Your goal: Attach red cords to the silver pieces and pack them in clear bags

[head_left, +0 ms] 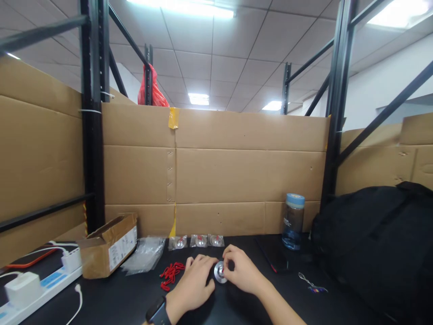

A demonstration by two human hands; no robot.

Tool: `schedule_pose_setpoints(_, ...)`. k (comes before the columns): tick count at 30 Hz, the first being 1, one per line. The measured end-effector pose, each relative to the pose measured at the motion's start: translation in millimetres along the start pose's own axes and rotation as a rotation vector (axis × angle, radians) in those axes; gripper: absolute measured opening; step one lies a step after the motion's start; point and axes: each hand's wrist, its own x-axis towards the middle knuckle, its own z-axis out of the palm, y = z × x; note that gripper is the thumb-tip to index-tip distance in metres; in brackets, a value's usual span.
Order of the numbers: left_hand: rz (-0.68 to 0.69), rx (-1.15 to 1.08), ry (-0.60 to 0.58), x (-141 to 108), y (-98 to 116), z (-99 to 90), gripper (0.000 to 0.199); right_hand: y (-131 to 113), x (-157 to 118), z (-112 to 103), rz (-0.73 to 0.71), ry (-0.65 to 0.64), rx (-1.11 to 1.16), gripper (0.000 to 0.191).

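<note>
Your right hand [244,272] pinches the disc [218,274] | your left hand [195,280] is spread beside it | red cords [172,272] on the surface [128,300] nearby

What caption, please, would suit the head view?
Left hand and right hand at a shiny round disc, red cords lying nearby.

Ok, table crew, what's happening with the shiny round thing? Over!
Right hand, fingertips at silver disc. Left hand close beside, touch unclear. Disc between both hands. Red cords beside left hand, apart from disc.
</note>
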Motion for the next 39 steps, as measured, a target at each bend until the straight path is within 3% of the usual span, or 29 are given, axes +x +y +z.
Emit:
schedule_pose_setpoints(6,0.035,-0.074,-0.048,3,1,3.2,0.018,-2,-2,3,-0.025,-0.039,0.018,0.009)
schedule_pose_setpoints(12,0.039,-0.007,-0.038,4,-2,9.9,0.021,2,-3,5,0.005,-0.056,-0.030,0.008)
schedule_pose_setpoints(16,0.044,0.059,-0.022,1,-15,-12.4,0.032,11,-3,-7,-0.011,-0.092,-0.089,0.008)
schedule_pose_setpoints(19,-0.052,0.185,-0.007,-1,-38,-38.6,0.036,25,-4,-25,0.063,-0.064,-0.214,0.035)
schedule_pose_setpoints(21,-0.150,0.265,-0.051,-1,-56,-52.4,0.031,37,-5,-34,0.137,-0.110,-0.292,0.051)
schedule_pose_setpoints(23,-0.218,0.296,-0.088,-1,-72,-59.7,0.026,50,-6,-40,0.187,-0.172,-0.304,0.053)
schedule_pose_setpoints(30,-0.262,0.244,-0.131,0,-94,-50.0,0.013,70,-8,-45,0.255,-0.180,-0.235,0.046)
schedule_pose_setpoints(39,-0.119,0.156,0.008,4,-75,-41.2,0.010,68,-10,-53,0.305,-0.135,-0.221,0.053)
